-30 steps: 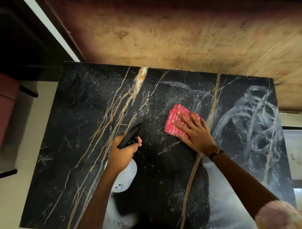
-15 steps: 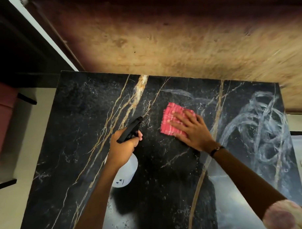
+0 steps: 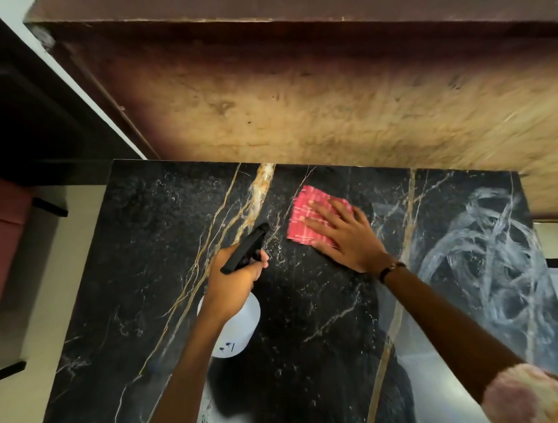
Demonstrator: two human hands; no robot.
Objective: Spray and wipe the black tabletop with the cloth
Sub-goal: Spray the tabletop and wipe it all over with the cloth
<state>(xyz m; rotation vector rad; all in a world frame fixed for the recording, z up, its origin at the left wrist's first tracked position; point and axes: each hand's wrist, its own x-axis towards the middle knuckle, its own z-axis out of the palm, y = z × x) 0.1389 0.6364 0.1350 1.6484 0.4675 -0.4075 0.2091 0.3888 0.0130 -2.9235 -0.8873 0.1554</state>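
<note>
On black tabletop (image 3: 153, 279), right hand (image 3: 345, 237) flat pressing cloth (image 3: 306, 216), left hand (image 3: 232, 279) gripping spray bottle (image 3: 240, 326)

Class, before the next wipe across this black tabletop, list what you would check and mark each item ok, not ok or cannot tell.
1. Right hand flat on the cloth: ok.
2. Cloth lying on the tabletop: ok.
3. Left hand grips the spray bottle: ok.
4. Nozzle aimed at the tabletop, off the cloth: ok.
5. Streaks on the right side wiped away: not ok.
6. Liquid left in the bottle: cannot tell.
</note>
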